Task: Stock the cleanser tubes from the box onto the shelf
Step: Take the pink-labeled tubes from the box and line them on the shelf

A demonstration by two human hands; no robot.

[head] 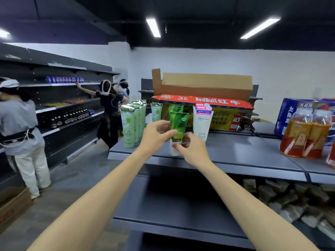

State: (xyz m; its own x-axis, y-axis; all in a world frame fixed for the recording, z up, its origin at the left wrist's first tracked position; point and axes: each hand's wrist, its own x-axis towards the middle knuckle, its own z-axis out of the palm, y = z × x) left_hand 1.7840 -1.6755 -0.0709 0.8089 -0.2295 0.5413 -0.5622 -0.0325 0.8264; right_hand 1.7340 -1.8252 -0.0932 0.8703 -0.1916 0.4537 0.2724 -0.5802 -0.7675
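The grey shelf runs wide, its front edge nearest the viewer, with bare surface to the right of the tubes up to the oil bottles by the right end. At the back edge sits the open cardboard box. Pale green tubes stand in a row at the left corner, a white tube upright near the middle. Just behind the front edge, a dark green tube stands cap-down. The left hand pinches its body; the right hand pinches its white cap end.
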